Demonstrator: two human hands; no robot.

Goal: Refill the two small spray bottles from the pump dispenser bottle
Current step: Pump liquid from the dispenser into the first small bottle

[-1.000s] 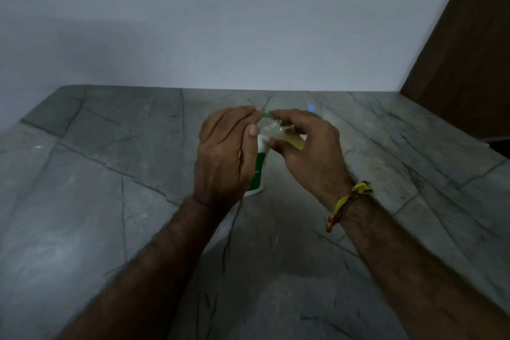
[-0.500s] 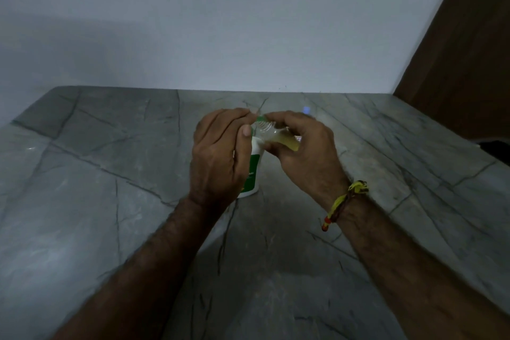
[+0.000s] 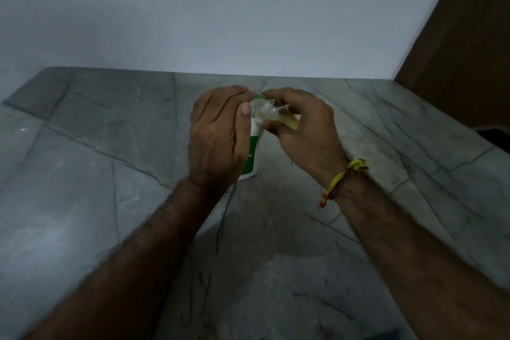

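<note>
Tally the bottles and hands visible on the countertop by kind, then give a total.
Small clear bottle, holding yellowish liquid, in the right hand's grip: 1
White and green pump dispenser bottle, standing on the countertop, partly hidden behind the left hand: 1
Hands: 2, left hand and right hand
Total: 4
A second small bottle is not visible.

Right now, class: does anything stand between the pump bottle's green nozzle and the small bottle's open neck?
Nothing visible. The right hand tilts the small bottle so its neck meets the green nozzle, where the left hand rests.
</note>
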